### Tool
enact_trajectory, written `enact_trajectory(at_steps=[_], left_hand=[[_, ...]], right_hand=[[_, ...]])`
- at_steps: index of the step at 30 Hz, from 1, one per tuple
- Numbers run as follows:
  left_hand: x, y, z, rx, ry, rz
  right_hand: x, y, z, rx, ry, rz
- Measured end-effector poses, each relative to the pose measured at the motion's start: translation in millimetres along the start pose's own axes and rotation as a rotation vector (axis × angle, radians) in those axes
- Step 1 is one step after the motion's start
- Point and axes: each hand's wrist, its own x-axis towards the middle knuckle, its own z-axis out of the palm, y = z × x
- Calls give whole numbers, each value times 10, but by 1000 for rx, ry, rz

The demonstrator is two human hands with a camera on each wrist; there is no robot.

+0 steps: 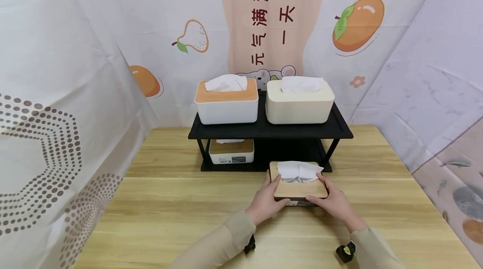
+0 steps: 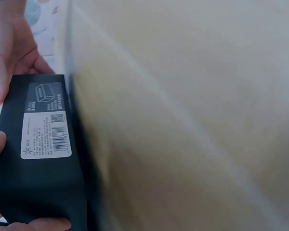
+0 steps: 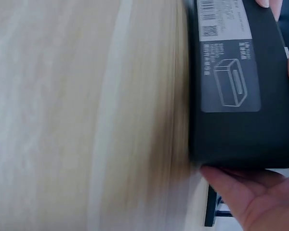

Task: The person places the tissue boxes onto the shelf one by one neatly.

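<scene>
Both hands grip a black tissue box (image 1: 283, 189) with a light wood-look lid and a white tissue sticking out. It is at the front right of the black rack, overlapping its lower shelf in the head view. My left hand (image 1: 265, 199) holds the left end, thumb toward the front corner. At the opposite end, my right hand (image 1: 337, 202) has its thumb on the front edge and fingers along the side. The left wrist view shows the box's black side (image 2: 43, 178) with a barcode label (image 2: 45, 137). In the right wrist view, right fingers (image 3: 231, 187) wrap its end.
The two-tier black rack (image 1: 262, 130) stands at the back of the wooden table (image 1: 170, 202). On top are a white tissue box (image 1: 227, 113) with an orange-brown lid and a cream tissue box (image 1: 299, 113). Another white tissue box (image 1: 231, 158) sits on the lower shelf's left.
</scene>
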Motion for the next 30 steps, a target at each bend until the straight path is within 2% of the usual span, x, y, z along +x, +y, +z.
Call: enact_trajectory(at_steps=[7, 11, 23, 30], left_hand=[[30, -7, -137, 5, 71, 104], [99, -56, -169, -9, 98, 125], [295, -259, -166, 7, 67, 84], [349, -321, -130, -1, 80, 100]], right_hand=[[89, -54, 37, 86, 51, -29], [181, -88, 51, 109, 59, -35], [367, -36, 143, 78, 41, -26], [427, -21, 136, 67, 35, -49]])
